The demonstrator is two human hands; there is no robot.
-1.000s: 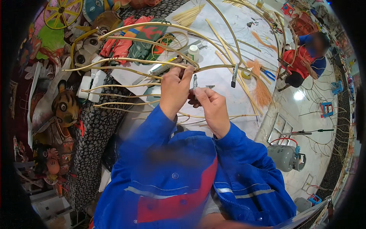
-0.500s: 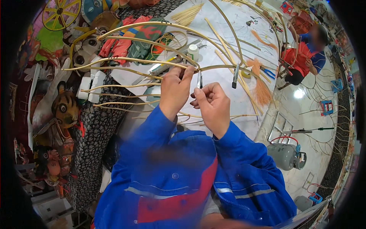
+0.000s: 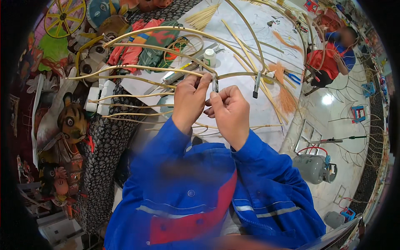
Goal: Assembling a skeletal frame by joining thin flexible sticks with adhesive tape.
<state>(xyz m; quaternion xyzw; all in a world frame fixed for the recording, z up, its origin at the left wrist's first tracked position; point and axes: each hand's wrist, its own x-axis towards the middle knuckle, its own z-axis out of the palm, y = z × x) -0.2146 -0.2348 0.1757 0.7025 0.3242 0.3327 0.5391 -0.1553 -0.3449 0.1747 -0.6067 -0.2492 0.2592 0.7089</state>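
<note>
My left hand pinches pale bent bamboo strips where several of them meet in a curved frame over the table. In my right hand, thumb and fingers are closed on a small metal clip that stands upright beside my left fingertips. Its upper end is at the strips' joint; I cannot tell whether its jaws grip them. A second metal clip with a dark end hangs on the curved strip to the right. Other bamboo strips run leftward beneath my left hand, past the table edge.
On the white-covered table are a white bottle, blue-handled pliers, orange fibre bundles and loose strips. Painted animal masks crowd the left. A seated person works at the right, beyond a grey gas cylinder.
My right hand has shifted slightly left and up, bringing the clip closer to the joint and my left fingers. The left hand stays nearly in place. The seated person's head and hands have moved.
</note>
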